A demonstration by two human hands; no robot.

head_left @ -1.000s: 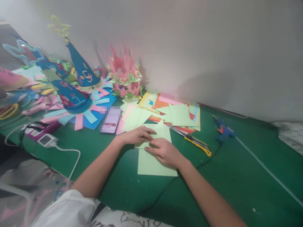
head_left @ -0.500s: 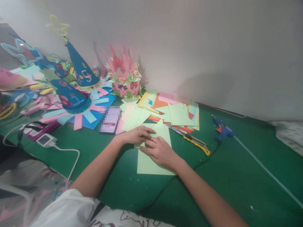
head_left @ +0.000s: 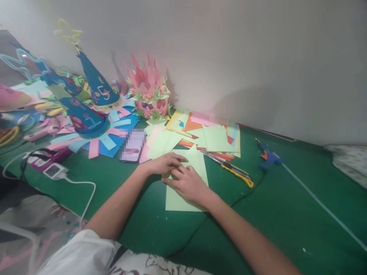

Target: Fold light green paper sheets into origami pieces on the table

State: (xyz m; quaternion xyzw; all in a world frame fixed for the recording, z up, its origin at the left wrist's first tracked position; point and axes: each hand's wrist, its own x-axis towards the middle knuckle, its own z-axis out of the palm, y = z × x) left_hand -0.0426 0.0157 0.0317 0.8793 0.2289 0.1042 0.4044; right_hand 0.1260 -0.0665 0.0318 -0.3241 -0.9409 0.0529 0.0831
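Note:
A light green sheet of paper [head_left: 176, 200] lies on the green table in front of me. A pointed corner of light green paper [head_left: 192, 152] shows just beyond my fingers. My left hand [head_left: 165, 163] rests palm down at the left of the paper, its fingers reaching across it to the right. Over the middle of the sheet, my right hand [head_left: 187, 184] lies with its fingers stretched left, close against the left fingertips. Both hands are open and press on the paper. The paper right under the fingers is hidden, so I cannot tell its folds.
A yellow-handled utility knife [head_left: 236, 173] and a blue glue gun [head_left: 269, 154] lie at the right. Behind are coloured papers [head_left: 219, 139] and a pink paper crown [head_left: 150, 91]. At the left are a phone [head_left: 133, 145], blue cone hats [head_left: 97, 86] and a purple power strip [head_left: 50, 158].
My right hand has slid a little to the left across the paper, its fingertips now by the sheet's left edge. My left hand stays nearly in place.

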